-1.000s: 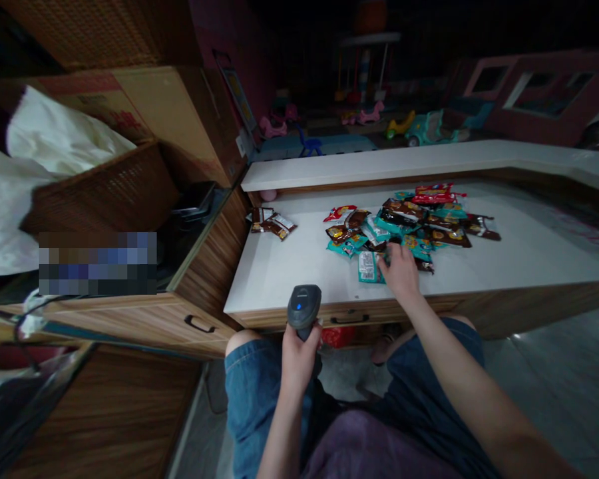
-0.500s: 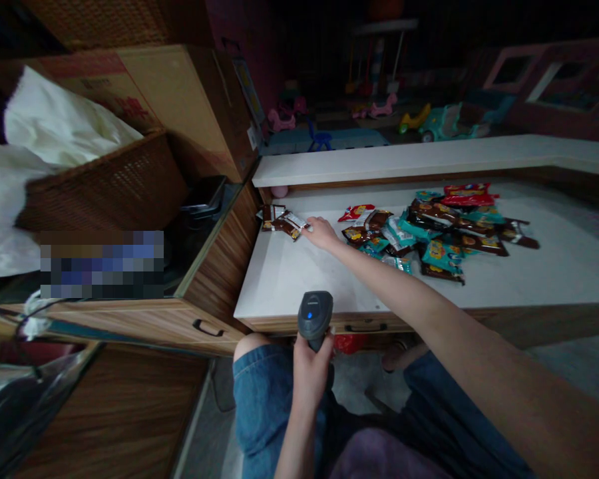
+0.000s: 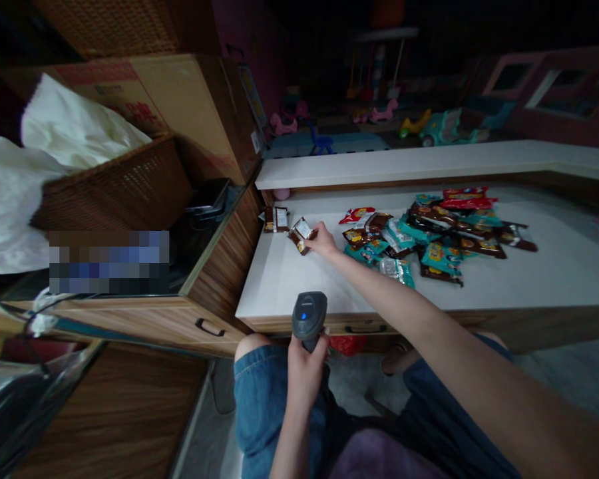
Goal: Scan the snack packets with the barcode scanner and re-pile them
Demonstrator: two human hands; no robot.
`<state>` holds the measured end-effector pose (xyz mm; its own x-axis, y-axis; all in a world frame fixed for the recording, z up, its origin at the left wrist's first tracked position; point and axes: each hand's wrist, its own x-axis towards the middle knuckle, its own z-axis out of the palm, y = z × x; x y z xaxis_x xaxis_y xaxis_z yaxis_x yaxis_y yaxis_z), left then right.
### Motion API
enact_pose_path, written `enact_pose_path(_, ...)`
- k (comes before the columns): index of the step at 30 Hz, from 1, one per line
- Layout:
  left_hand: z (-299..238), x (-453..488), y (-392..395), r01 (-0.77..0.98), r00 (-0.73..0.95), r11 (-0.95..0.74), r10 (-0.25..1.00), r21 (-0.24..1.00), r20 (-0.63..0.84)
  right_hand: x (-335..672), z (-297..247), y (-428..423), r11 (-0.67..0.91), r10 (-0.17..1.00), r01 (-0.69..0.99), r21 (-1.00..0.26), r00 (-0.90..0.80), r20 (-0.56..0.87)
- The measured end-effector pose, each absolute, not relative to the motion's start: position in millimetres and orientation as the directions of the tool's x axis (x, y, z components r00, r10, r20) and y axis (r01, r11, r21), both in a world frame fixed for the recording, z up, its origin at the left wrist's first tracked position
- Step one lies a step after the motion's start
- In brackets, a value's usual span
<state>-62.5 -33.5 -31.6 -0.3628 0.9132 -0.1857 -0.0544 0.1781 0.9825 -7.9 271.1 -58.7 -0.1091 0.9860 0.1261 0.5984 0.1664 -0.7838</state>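
My left hand (image 3: 305, 369) is wrapped round the handle of a dark grey barcode scanner (image 3: 310, 315) with a blue light, held over my lap in front of the desk edge. At the left of the white desktop, my right hand (image 3: 323, 241) pinches the edge of a brown snack packet (image 3: 303, 234), whose pale printed label faces up. Just left of it lies another brown packet (image 3: 275, 219), apart from the one in my fingers. Right of my hand spreads a heap of teal, brown and red snack packets (image 3: 436, 229).
A raised white ledge (image 3: 379, 163) runs along the desk's back. To the left, a wicker basket (image 3: 114, 193) with white bags stands before a cardboard box (image 3: 199, 113). The desk drawer has a black handle (image 3: 365, 329). Toy vehicles (image 3: 449, 126) stand beyond.
My right hand has drawn the brown packet slightly right and toward me, separating it from the packet at the left. The scanner in my left hand has shifted a little left.
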Motion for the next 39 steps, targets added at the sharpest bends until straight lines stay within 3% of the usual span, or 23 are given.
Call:
enact_pose_path(7, -21.9, -58.6, -32.1, -0.011, -0.393, 0.127, 0.912, 0.992, -0.121, 34.3, -72.6, 190.2, 0.200, 0.971, 0.213, -0.956, -0.176, 0.163)
enact_pose_path(10, -19.1, -56.4, -27.7, 0.020, -0.412, 0.104, 0.907, 0.994, -0.086, 50.4, -80.8, 162.7, 0.127, 0.975, -0.056, -0.990, -0.178, 0.135)
enact_pose_path(12, -16.9, -53.9, -24.2, 0.036, -0.425, 0.083, 0.903, 0.996, -0.060, 57.3, -83.9, 151.3, 0.091, 0.980, -0.136, -0.987, -0.167, 0.113)
enact_pose_path(19, -8.8, -43.5, -16.6, 0.036, -0.416, 0.040, 0.909, 0.999, -0.022, 63.0, -80.2, 140.3, 0.120, 0.977, -0.188, -0.975, -0.150, 0.149)
enact_pose_path(33, -7.4, -41.7, -20.6, 0.029, -0.414, 0.048, 0.910, 0.998, -0.031, 57.0, -81.8, 139.8, 0.152, 0.977, -0.119, -0.981, -0.129, 0.167)
enact_pose_path(39, -13.7, -47.3, -24.4, 0.031, -0.411, 0.056, 0.911, 0.998, -0.039, 87.8, -55.3, 121.4, 0.370, 0.928, 0.135, -0.919, -0.012, 0.371)
